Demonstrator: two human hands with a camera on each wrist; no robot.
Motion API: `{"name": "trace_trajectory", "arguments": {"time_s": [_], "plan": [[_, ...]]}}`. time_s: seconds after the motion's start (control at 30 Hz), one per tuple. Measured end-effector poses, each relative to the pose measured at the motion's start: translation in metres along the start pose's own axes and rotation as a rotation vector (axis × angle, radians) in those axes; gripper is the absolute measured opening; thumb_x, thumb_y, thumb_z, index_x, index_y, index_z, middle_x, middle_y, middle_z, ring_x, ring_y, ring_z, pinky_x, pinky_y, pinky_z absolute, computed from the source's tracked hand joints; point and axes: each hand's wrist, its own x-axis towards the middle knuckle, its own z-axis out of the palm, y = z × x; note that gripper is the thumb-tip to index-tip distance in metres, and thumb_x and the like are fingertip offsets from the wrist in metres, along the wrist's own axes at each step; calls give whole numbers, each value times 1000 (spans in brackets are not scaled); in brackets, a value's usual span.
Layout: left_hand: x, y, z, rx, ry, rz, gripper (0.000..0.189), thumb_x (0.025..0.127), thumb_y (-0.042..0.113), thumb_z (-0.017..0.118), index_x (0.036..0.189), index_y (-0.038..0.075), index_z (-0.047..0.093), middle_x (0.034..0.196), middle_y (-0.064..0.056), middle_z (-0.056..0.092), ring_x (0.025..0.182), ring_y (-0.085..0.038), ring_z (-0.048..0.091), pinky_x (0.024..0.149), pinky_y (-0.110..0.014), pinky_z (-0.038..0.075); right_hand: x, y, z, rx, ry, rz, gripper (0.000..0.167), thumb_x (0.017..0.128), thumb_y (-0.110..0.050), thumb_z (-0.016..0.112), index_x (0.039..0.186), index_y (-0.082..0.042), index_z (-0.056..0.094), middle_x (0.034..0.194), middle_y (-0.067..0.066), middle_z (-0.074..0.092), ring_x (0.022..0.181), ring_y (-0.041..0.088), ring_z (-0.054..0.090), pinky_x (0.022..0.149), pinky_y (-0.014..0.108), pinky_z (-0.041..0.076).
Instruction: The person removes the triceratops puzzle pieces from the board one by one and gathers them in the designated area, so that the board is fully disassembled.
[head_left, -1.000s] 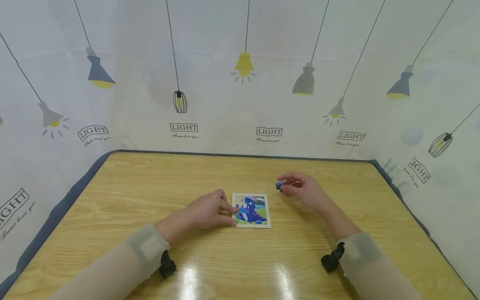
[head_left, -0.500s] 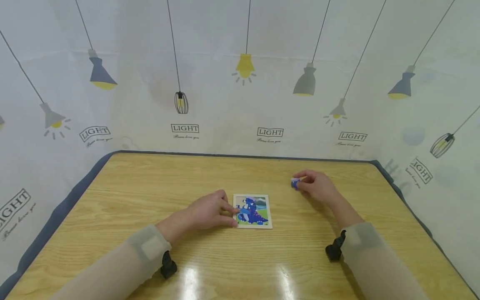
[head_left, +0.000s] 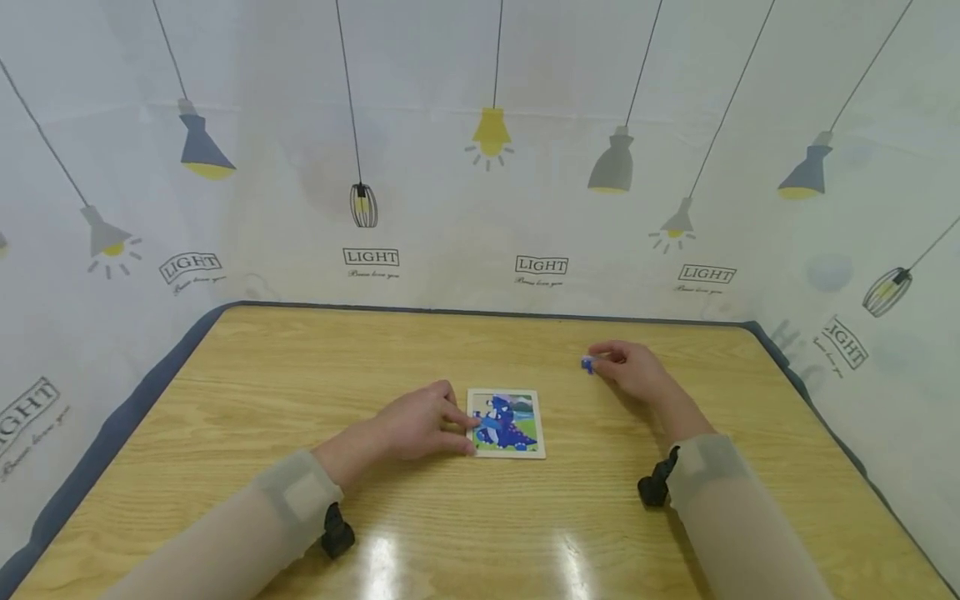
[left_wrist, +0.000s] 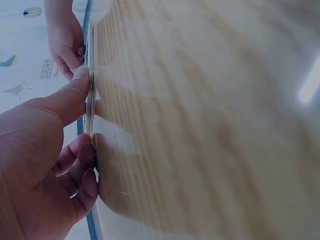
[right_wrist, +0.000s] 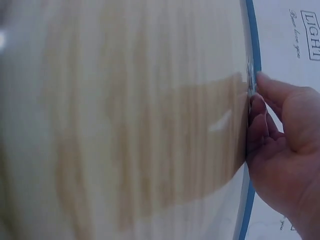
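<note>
A small square jigsaw puzzle [head_left: 517, 429] lies flat in a pale frame near the middle of the table, its picture a blue dinosaur on green and blue. My left hand [head_left: 422, 422] holds the frame's left side, the index finger over the edge and the thumb by the near corner. The left wrist view shows the thumb [left_wrist: 75, 90] against the thin board, other fingers bent on the tabletop. Right of the puzzle and farther back, my right hand [head_left: 628, 371] pinches a small blue and white puzzle piece [head_left: 587, 364] between thumb and fingertips, close over the table.
The wood-grain table [head_left: 337, 350] has a dark blue border along its far and side edges. Behind it hangs a pale wall cloth [head_left: 435, 167] printed with lamps. A black wrist camera [head_left: 337, 532] sits under each sleeve cuff.
My right hand has carried the puzzle piece rightward, away from the puzzle, then nearly stopped; the piece now shows less of its face. My left hand keeps its place on the frame.
</note>
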Motion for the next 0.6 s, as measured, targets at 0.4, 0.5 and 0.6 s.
{"name": "trace_trajectory", "arguments": {"time_s": [0.4, 0.5, 0.6], "plan": [[1, 2, -1, -2, -5, -10, 45, 96, 50, 84, 134, 26, 79, 103, 1, 53, 90, -14, 47, 76, -28, 38, -1, 0, -3, -28, -8, -3, 48, 112, -34, 65, 154, -10, 63, 148, 26, 63, 137, 45, 58, 118, 64, 42], [2, 1, 0, -3, -8, -8, 45, 96, 50, 84, 134, 26, 79, 103, 2, 53, 91, -14, 47, 76, -28, 38, -2, 1, -2, -37, -6, -14, 48, 112, -33, 65, 153, -9, 63, 145, 26, 64, 135, 44, 59, 116, 64, 43], [1, -1, 0, -7, -5, -2, 45, 96, 49, 84, 134, 25, 80, 103, 1, 52, 91, -15, 47, 76, -28, 38, -1, 1, -1, -25, -4, -13, 48, 112, -32, 65, 153, -8, 63, 142, 25, 65, 131, 43, 61, 114, 62, 45]]}}
